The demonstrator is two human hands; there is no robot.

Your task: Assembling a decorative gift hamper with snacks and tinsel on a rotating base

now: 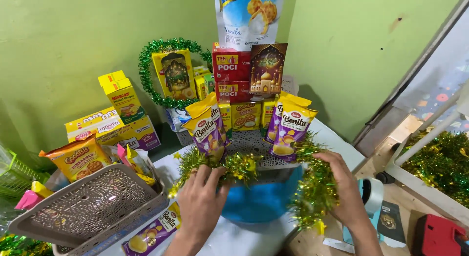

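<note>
Nearest to us, our left hand (204, 203) presses down on a strand of shiny green-and-gold tinsel garland (254, 169), fingers bent and pinching the strand against the front rim of a blue round plastic tub (259, 200). Our right hand (346, 187) holds the same garland further right, fingers curled around a thick bunch of it, so the strand runs taut between both hands along the tub's near edge. We judge that the two-point grip keeps the tinsel hugging the curve instead of sagging.

Just beyond the garland, two purple-and-yellow snack pouches (288, 131) stand upright on a grey perforated plastic tray (254, 143), leaning outward so their fronts show. Far behind them rise red rectangular tea boxes (230, 70). To the left, a grey woven-pattern plastic basket (88, 207) lies tilted beside a yellow-orange biscuit packet (78, 157). At the near right sits a roll of clear tape (372, 195).
</note>
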